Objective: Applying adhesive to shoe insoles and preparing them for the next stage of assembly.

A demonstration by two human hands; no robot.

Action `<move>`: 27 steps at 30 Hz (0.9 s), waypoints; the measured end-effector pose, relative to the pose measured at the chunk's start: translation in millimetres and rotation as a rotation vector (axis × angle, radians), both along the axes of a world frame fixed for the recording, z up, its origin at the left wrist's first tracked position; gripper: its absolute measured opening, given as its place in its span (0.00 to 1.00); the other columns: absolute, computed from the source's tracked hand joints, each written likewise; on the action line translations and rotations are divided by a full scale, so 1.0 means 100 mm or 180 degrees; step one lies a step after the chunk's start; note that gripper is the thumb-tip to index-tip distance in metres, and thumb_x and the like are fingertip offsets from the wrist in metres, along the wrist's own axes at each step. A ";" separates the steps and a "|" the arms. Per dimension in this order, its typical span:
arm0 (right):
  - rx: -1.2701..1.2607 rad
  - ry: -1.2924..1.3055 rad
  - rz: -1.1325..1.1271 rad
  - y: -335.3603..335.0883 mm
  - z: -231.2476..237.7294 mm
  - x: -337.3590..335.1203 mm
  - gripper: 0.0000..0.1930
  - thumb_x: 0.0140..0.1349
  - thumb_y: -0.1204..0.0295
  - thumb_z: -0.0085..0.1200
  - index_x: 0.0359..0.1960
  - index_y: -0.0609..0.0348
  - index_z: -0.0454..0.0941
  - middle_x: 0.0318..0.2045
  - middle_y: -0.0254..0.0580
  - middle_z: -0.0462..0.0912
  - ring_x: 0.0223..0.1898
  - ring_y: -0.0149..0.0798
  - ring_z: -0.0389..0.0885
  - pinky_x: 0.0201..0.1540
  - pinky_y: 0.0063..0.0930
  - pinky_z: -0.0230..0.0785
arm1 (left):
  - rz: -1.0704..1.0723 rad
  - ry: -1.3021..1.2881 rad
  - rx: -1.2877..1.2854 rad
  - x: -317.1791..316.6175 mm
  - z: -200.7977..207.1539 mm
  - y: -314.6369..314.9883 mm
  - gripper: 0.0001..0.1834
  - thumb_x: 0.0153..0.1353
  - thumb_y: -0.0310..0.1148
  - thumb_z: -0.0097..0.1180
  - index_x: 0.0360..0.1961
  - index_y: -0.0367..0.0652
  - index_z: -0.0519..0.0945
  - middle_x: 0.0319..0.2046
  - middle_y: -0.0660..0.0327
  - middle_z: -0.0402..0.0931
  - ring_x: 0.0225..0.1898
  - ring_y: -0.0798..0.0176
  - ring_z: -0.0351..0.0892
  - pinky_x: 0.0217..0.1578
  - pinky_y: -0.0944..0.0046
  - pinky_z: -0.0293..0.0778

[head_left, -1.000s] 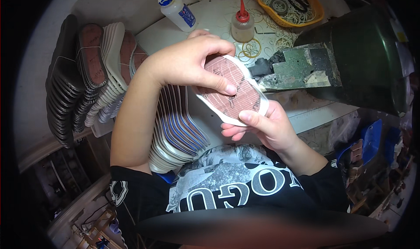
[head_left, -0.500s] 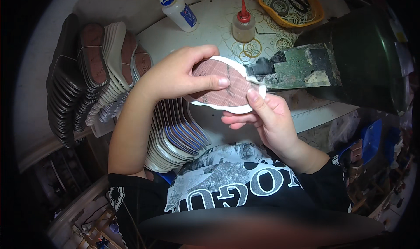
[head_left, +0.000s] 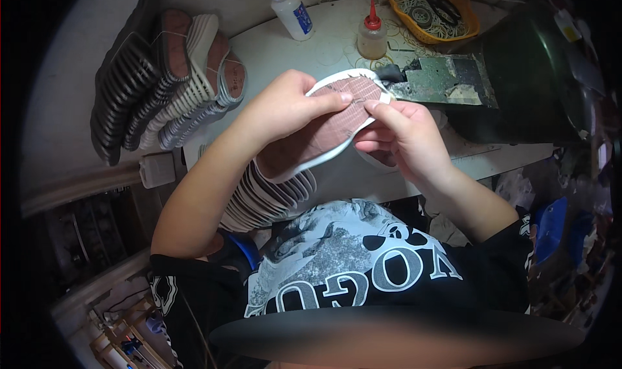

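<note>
The left hand (head_left: 293,108) grips a shoe insole (head_left: 317,136), reddish-brown on its upper face and with a white edge all around, and its thumb presses flat on this face. The right hand (head_left: 414,136) pinches the same insole at its right-hand edge, with the thumb on top. The insole is held tilted above the white table (head_left: 366,184), and its far end is just beside the black tip (head_left: 390,73) of a green machine arm (head_left: 450,80); whether they touch, I cannot tell. Below the left forearm there is a row of stacked insoles (head_left: 269,197). Behind the hands stand a white bottle with blue cap (head_left: 295,16), a red-nozzled squeeze bottle (head_left: 372,41) and a yellow-orange basket (head_left: 418,34).
</note>
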State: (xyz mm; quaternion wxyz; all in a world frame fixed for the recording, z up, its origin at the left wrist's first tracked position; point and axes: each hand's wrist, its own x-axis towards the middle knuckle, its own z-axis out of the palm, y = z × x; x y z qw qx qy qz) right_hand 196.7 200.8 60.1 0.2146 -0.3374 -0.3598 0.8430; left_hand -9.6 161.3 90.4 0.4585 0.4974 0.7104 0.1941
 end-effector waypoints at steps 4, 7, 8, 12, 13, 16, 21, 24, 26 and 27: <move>0.0389 0.0062 0.0258 -0.07 0.04 0.02 0.11 0.62 0.72 0.50 0.43 0.66 0.74 0.31 0.38 0.82 0.28 0.24 0.79 0.33 0.16 0.73 | 0.0227 -0.0327 -0.0315 0.10 0.05 -0.04 0.32 0.53 0.58 0.60 0.23 0.32 0.81 0.15 0.58 0.75 0.15 0.69 0.74 0.16 0.71 0.70; 0.0610 0.0215 0.0419 -0.13 0.00 0.07 0.12 0.64 0.74 0.49 0.47 0.67 0.70 0.33 0.39 0.81 0.33 0.26 0.80 0.37 0.18 0.73 | 0.0503 -0.0338 -0.0346 0.20 0.01 -0.06 0.34 0.53 0.62 0.58 0.23 0.33 0.81 0.14 0.57 0.76 0.13 0.67 0.76 0.14 0.72 0.72; 0.0594 0.0314 0.0333 -0.13 0.00 0.10 0.12 0.65 0.73 0.48 0.47 0.68 0.70 0.34 0.40 0.81 0.33 0.27 0.80 0.38 0.20 0.74 | 0.0511 -0.0333 -0.0342 0.24 0.04 -0.07 0.34 0.53 0.62 0.58 0.23 0.33 0.81 0.14 0.57 0.76 0.13 0.67 0.76 0.14 0.72 0.72; 0.0601 0.0377 0.0414 0.03 -0.02 0.19 0.12 0.68 0.69 0.46 0.42 0.69 0.74 0.32 0.39 0.81 0.31 0.26 0.80 0.36 0.20 0.74 | 0.0600 -0.0918 -0.0636 0.29 0.07 -0.15 0.35 0.55 0.62 0.55 0.27 0.32 0.81 0.18 0.54 0.79 0.17 0.67 0.79 0.18 0.72 0.76; 0.0699 0.0275 0.0490 0.10 -0.04 0.20 0.12 0.68 0.69 0.46 0.40 0.69 0.75 0.31 0.38 0.81 0.29 0.25 0.79 0.34 0.19 0.73 | 0.0556 -0.1161 -0.0675 0.28 0.05 -0.17 0.33 0.56 0.60 0.55 0.28 0.32 0.81 0.19 0.54 0.79 0.18 0.67 0.80 0.19 0.73 0.77; 0.0782 0.0146 0.0359 0.15 -0.13 0.17 0.13 0.67 0.67 0.48 0.36 0.67 0.77 0.28 0.36 0.81 0.27 0.23 0.78 0.31 0.17 0.71 | 0.0613 -0.1250 -0.0478 0.33 0.06 -0.23 0.29 0.57 0.53 0.59 0.30 0.30 0.80 0.20 0.53 0.80 0.18 0.66 0.81 0.18 0.72 0.77; 0.0698 0.0141 0.0618 -0.01 -0.11 0.24 0.16 0.63 0.64 0.55 0.42 0.67 0.78 0.31 0.37 0.83 0.30 0.25 0.80 0.36 0.21 0.73 | 0.1025 -0.1276 -0.0333 0.34 0.00 -0.25 0.27 0.57 0.54 0.59 0.28 0.35 0.79 0.20 0.56 0.80 0.18 0.70 0.80 0.18 0.76 0.74; 0.0248 -0.0138 0.1499 -0.28 -0.29 0.43 0.16 0.59 0.67 0.60 0.43 0.69 0.77 0.31 0.41 0.83 0.28 0.29 0.82 0.34 0.23 0.75 | 0.1108 -0.1208 -0.0202 0.34 0.02 -0.22 0.26 0.57 0.53 0.60 0.29 0.35 0.79 0.20 0.57 0.80 0.17 0.70 0.79 0.17 0.76 0.73; -0.0039 -0.0227 0.1823 -0.41 -0.32 0.50 0.16 0.59 0.68 0.60 0.42 0.69 0.77 0.30 0.43 0.83 0.27 0.31 0.82 0.32 0.22 0.76 | 0.1114 -0.1168 -0.0145 0.31 0.02 -0.19 0.26 0.57 0.52 0.60 0.29 0.34 0.80 0.20 0.57 0.80 0.17 0.70 0.79 0.16 0.75 0.73; -0.0182 -0.0158 0.1502 -0.46 -0.38 0.52 0.15 0.59 0.69 0.59 0.41 0.69 0.77 0.28 0.44 0.82 0.25 0.32 0.82 0.29 0.21 0.75 | 0.1094 -0.1086 -0.0176 0.29 0.04 -0.17 0.26 0.57 0.53 0.60 0.29 0.34 0.80 0.19 0.57 0.79 0.16 0.70 0.78 0.15 0.76 0.72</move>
